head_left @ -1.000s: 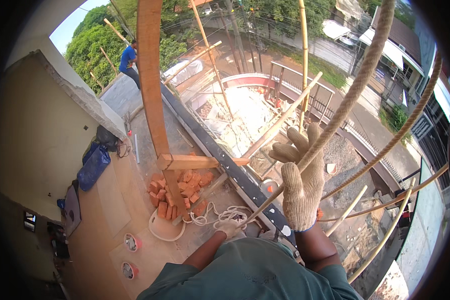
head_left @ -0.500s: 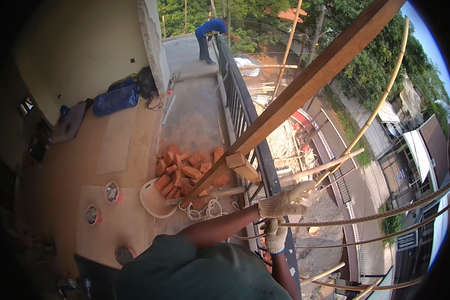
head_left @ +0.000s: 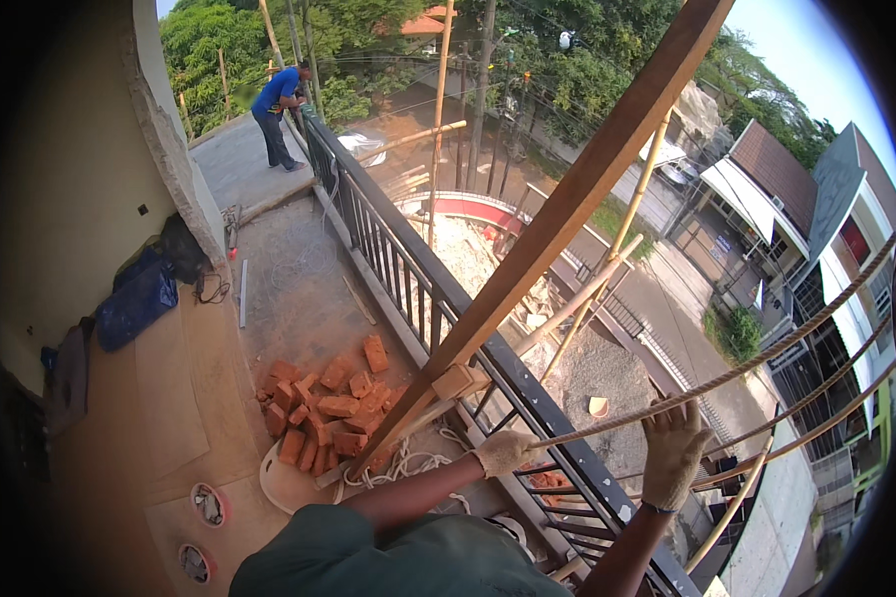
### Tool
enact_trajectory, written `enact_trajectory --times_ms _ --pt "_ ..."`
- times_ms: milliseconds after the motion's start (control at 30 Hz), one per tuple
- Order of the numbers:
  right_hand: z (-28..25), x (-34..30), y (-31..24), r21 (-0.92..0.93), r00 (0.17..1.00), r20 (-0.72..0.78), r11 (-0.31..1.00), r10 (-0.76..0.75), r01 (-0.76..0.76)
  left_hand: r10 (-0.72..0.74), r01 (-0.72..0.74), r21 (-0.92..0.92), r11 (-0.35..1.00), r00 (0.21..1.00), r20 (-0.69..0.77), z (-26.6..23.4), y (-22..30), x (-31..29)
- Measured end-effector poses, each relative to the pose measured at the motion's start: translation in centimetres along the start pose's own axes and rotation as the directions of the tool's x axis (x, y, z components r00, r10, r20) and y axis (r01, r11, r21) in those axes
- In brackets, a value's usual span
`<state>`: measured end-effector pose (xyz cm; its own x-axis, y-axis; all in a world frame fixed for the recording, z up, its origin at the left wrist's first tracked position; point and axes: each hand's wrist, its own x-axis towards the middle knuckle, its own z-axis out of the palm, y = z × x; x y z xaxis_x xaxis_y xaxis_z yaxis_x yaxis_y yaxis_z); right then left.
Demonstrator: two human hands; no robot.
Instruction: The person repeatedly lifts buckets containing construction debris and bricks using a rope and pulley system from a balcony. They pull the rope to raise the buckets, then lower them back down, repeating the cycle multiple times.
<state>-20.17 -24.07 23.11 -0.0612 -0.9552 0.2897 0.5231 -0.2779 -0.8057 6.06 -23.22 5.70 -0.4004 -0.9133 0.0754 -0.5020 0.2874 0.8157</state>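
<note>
In the head view, the left hand point(head_left: 505, 453) in its cream knitted glove is closing firmly around a thick, tan, twisted-fibre rope point(head_left: 727, 381) at the lower centre of the frame. The rope is rising from there toward the right edge. The gloved right hand point(head_left: 675, 453), lower right of centre, is reaching up to the rope with its fingers partly extended; whether they are touching it, I cannot tell. A long brown wooden beam point(head_left: 543, 244) is slanting from the upper right to the lower centre, crossing a black metal railing point(head_left: 398, 231). Broken orange-red bricks point(head_left: 334, 408) are lying heaped left of the beam's foot. A blue-shirted person point(head_left: 277, 99) is leaning over the railing, upper left.
</note>
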Motion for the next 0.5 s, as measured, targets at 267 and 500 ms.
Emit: enact_trajectory --times_ms 267,500 --pt "10.3 -0.5 -8.3 -0.286 0.951 -0.109 0.925 -0.29 0.249 -0.077 -0.157 0.487 0.859 0.902 0.426 7.4 -18.6 -13.7" --pt "5.0 -7.0 12.1 -0.616 0.997 -0.065 0.785 0.032 -0.066 0.049 -0.124 -0.366 0.922 0.977 -0.209 -5.3 0.4 0.8"
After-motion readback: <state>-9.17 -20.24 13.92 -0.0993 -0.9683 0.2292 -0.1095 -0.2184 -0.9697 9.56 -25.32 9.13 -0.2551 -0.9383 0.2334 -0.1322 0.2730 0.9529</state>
